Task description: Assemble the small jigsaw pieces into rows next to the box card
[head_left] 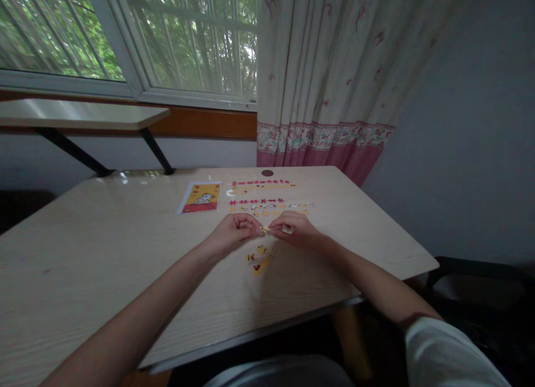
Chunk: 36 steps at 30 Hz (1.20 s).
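Observation:
Between my two hands is a small yellow and white jigsaw piece (pixel 264 230), pinched at the fingertips just above the table. My left hand (pixel 236 231) grips its left side with closed fingers. From the right, my right hand (pixel 298 230) pinches the other side. Whether it is one piece or two joined ones is too small to tell. Several loose yellow jigsaw pieces (pixel 259 265), some with red or black marks, lie in a small group below my hands. Beyond my fingers, red jigsaw pieces (pixel 256 202) and yellow ones are laid out in rows, partly hidden by my hands.
A printed picture (pixel 203 197) of a white animal on yellow and red lies left of the rows. A dark round disc (pixel 267 173) is set near the back edge of the table (pixel 125 253). A raised shelf (pixel 83 114) stands back left, and a curtain (pixel 321 97) hangs behind.

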### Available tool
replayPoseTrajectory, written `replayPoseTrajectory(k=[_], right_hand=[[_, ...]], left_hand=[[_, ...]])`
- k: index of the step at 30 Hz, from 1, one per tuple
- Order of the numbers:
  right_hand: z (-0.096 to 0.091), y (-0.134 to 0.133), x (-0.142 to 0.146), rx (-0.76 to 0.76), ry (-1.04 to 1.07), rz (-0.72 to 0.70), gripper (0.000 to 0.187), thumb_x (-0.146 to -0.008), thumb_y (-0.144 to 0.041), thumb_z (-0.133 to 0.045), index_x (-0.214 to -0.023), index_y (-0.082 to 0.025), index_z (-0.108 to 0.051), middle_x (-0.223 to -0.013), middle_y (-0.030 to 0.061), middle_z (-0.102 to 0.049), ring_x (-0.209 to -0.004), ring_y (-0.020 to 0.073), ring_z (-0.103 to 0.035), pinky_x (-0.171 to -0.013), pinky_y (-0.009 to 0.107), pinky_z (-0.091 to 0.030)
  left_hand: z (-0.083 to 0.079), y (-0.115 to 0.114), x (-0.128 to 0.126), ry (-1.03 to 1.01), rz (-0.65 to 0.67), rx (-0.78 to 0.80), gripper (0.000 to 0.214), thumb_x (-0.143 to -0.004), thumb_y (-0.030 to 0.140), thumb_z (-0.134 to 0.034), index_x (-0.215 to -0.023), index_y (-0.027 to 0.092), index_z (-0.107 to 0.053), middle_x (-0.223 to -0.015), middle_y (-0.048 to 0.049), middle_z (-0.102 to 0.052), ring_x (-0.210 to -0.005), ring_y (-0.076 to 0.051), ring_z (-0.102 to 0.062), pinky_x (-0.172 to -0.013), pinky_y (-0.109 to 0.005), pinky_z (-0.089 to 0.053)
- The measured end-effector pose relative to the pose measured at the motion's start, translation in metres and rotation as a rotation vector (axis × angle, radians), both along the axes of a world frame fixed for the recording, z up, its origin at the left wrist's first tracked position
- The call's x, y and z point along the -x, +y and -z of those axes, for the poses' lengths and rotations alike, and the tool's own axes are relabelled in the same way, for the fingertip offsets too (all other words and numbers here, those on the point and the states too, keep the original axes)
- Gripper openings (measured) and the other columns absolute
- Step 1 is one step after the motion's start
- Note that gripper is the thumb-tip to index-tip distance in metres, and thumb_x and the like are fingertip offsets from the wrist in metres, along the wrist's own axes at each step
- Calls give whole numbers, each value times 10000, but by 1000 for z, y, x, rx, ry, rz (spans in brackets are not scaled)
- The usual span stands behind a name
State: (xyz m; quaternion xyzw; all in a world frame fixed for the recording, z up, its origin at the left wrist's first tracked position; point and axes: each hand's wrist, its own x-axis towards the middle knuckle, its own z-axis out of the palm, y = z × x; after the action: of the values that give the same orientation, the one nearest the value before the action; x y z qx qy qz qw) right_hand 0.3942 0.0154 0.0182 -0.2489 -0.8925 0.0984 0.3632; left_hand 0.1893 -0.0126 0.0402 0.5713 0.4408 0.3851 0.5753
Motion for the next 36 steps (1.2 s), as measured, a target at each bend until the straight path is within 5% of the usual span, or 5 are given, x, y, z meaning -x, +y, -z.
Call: replayPoseTrajectory(k=[6,16,26,36], right_hand=[[2,-2,4,-75,48,18,134,-808,-296,-554,-789,-191,-637,-664,11,-628,-615,98,-548,-603,221,-433],[-3,1,-4,-137,172,134,157,-820,-302,-535,-778,-189,-637,-700,34,-633,-657,116,-563,-636,257,-457],[-7,7,-11,-231,336,138,61,-787,-208,-589,-794,-180,-643,-710,33,-639,-647,107,-565,-589,230,-464],[-6,8,-13,-210,331,162,66,-782,-214,-596,-788,-186,-656,-715,32,-638,-653,108,-569,-605,233,-471]], left_hand=[[3,0,-1,-52,-15,56,146,-550,207,-720,-602,136,-603,-505,7,-588,-437,-58,-427,-454,-194,-285],[8,10,12,127,-16,-121,198,-652,286,-646,-763,123,-661,-610,-29,-613,-482,-80,-433,-456,-200,-293],[17,7,17,474,336,-271,224,-751,312,-549,-790,107,-630,-621,1,-538,-561,-93,-426,-517,-202,-331],[18,6,17,558,382,-334,206,-769,292,-509,-761,121,-624,-597,14,-517,-538,-89,-399,-508,-200,-313]])
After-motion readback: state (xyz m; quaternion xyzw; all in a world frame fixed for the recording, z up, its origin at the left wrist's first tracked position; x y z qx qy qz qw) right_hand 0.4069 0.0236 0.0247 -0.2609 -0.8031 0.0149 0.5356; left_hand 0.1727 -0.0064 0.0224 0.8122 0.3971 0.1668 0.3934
